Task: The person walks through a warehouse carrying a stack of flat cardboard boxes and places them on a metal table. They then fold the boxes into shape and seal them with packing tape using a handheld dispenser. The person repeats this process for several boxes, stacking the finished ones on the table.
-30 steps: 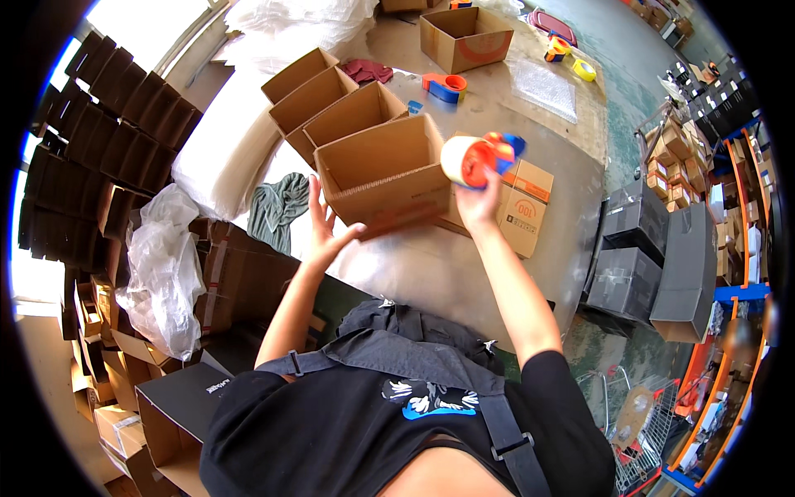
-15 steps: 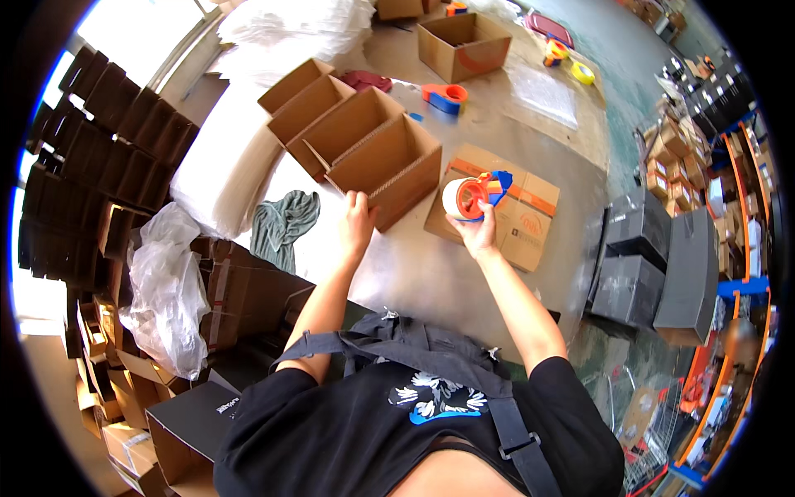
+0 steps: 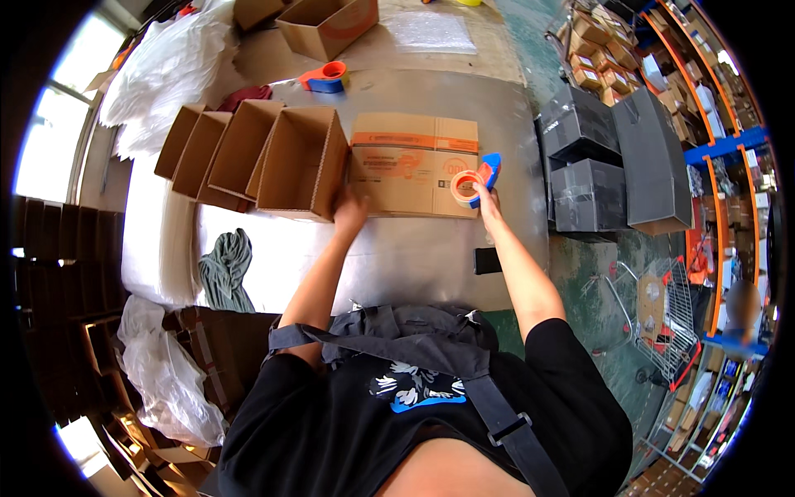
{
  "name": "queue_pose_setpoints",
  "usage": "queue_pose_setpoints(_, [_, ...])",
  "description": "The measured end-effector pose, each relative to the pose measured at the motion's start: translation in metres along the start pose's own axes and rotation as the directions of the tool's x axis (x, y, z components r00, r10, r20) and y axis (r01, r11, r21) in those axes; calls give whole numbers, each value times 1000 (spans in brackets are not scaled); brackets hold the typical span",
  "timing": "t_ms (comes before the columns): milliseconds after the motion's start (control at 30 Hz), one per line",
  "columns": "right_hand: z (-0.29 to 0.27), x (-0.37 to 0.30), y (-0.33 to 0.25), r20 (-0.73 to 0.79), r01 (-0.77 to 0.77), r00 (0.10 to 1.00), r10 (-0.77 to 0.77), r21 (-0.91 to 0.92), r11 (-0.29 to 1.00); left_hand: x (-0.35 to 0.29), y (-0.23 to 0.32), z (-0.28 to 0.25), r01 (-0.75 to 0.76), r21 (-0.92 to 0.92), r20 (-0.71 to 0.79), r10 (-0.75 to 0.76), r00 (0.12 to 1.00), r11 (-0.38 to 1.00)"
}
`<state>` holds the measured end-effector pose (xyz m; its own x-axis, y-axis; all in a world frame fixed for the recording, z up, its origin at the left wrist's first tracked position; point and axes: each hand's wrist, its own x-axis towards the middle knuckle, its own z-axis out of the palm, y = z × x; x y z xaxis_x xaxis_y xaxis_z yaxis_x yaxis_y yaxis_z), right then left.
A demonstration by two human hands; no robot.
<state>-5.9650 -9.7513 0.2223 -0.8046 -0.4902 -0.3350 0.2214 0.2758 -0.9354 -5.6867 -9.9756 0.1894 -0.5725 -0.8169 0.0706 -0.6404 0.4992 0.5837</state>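
My right hand [image 3: 489,204] is closed on a blue and orange tape dispenser [image 3: 490,171] with a tape roll in it, over the right end of a brown carton [image 3: 414,170]. This carton lies flat on the table, orange tape running along it. At its left end is my left hand [image 3: 351,214], close against the lower right corner of a row of open brown boxes [image 3: 302,166]. The left fingers are blurred and partly hidden, so their grip is unclear.
A second tape dispenser [image 3: 325,78] stands at the back of the metal table [image 3: 397,248]. A grey-green cloth [image 3: 226,269] lies at left, a black flat object [image 3: 487,261] by my right forearm. Dark grey boxes [image 3: 588,195] and a wire shopping cart [image 3: 662,315] stand to the right.
My view has turned, so the table appears straighter and the boxes further left. My left hand has moved from the boxes' near edge to beside the flat carton. The right hand still holds the dispenser.
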Motion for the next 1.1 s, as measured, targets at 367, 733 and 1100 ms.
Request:
queue_pose_setpoints(367, [-30, 7, -7, -5, -21, 1000, 21, 43, 999, -4, 39, 20, 513, -666, 475, -223, 851, 542])
queue_pose_setpoints(733, [-83, -146, -26, -103, 233, 966, -237, 743, 627, -105, 18, -87, 288, -954, 272, -167, 948, 84])
queue_pose_setpoints(1100, [-55, -206, -32, -57, 388, 907, -417, 499, 775, -157, 52, -202, 316, -809, 200, -273, 941, 496])
